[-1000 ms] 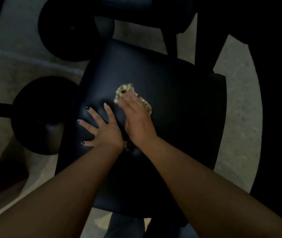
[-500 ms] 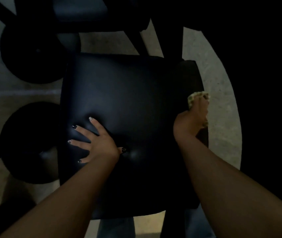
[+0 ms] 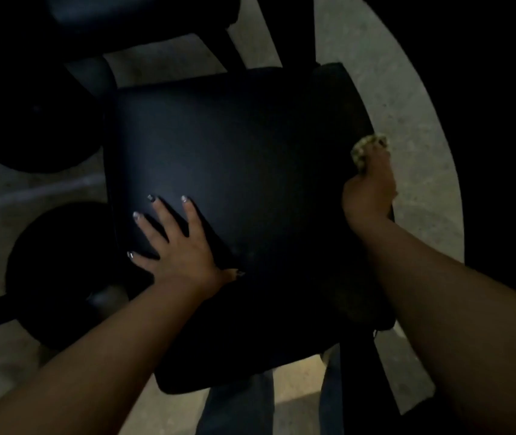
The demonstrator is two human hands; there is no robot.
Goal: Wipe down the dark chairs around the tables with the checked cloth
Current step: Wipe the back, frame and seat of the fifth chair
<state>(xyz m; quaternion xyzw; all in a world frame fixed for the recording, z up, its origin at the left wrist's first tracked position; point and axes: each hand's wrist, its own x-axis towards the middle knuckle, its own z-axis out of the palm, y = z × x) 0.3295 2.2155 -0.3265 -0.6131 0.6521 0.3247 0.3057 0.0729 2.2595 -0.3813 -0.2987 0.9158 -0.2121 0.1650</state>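
Dim light. We look straight down on a dark padded square chair seat filling the centre of the frame. Our left hand lies flat on the seat's lower left part, fingers straight and spread, palm pressing the padding, holding nothing. Our right hand is at the seat's right edge, centre right of the frame, fingers curled round a bunched pale checked cloth; the cloth sticks out above the knuckles, against the seat's edge. The hands are well apart. Two round black table bases sit on grey concrete floor at left.
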